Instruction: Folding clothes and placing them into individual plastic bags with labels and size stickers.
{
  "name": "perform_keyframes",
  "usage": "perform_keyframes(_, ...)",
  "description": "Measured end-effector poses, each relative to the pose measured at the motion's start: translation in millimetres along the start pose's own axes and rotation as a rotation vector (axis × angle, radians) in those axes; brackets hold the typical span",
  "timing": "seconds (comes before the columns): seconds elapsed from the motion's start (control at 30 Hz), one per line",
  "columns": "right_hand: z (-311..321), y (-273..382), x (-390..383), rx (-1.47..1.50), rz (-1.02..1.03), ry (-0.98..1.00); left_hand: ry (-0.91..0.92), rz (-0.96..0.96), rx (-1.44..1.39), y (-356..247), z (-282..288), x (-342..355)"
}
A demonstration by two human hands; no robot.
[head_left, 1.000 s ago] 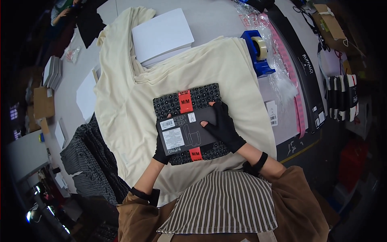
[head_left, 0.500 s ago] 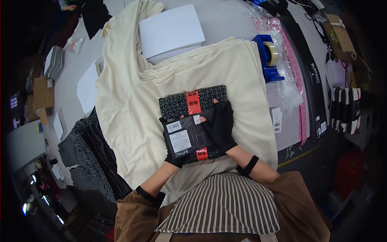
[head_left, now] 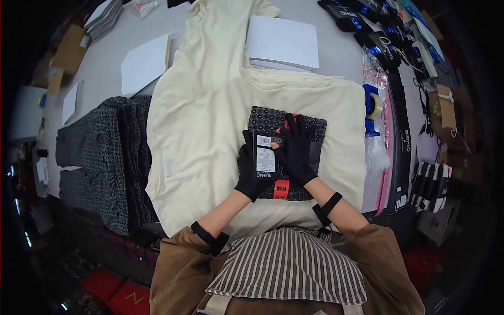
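Observation:
In the head view, a folded dark patterned garment [head_left: 262, 116] with red size strips lies on a spread of cream cloth [head_left: 205, 136]. A black cardboard band [head_left: 281, 169] with a white label lies over the garment's middle. My left hand [head_left: 251, 170], in a black fingerless glove, grips the band's left side, partly hidden by it. My right hand [head_left: 298, 152], gloved alike, lies over the band's right part. Its fingers stretch out across the garment, and the thumb rests at the band's face beside the label.
Grey patterned garments [head_left: 113, 157] are piled at left. White sheets [head_left: 283, 42] are stacked beyond the cloth. A blue tape dispenser [head_left: 371, 111] stands at right, beside a pink strip and clear plastic. Several black packaged items [head_left: 380, 47] lie far right; striped rolled items [head_left: 430, 184] are nearer.
The view has turned, so hands and garment sit farther right in it. My right hand's fingers are stretched farther over the garment and now cover more of the band.

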State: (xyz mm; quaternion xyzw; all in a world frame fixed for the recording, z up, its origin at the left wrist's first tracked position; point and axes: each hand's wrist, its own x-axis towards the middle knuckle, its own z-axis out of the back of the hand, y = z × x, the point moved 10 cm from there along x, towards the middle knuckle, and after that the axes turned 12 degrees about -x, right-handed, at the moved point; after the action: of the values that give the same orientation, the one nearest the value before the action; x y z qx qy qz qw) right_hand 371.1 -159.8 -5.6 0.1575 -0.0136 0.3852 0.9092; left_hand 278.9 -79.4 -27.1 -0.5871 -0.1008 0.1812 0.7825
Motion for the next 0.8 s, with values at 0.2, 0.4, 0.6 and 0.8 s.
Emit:
perform_keyframes(0.2,2,21,6,-0.066,0.021,-0.022,-0.232,-0.123,-0.507,56,32,-16)
perform_keyframes(0.4,-2,12,4,-0.099,0.002,-0.008,-0.119,0.298,-0.485,83,35,7)
perform_keyframes(0.6,-4,18,5,-0.068,0.049,-0.004,-0.066,0.493,-0.412,93,43,25)
perform_keyframes(0.8,-7,16,-1,0.030,0.133,-0.011,-0.114,0.525,-0.147,79,35,19)
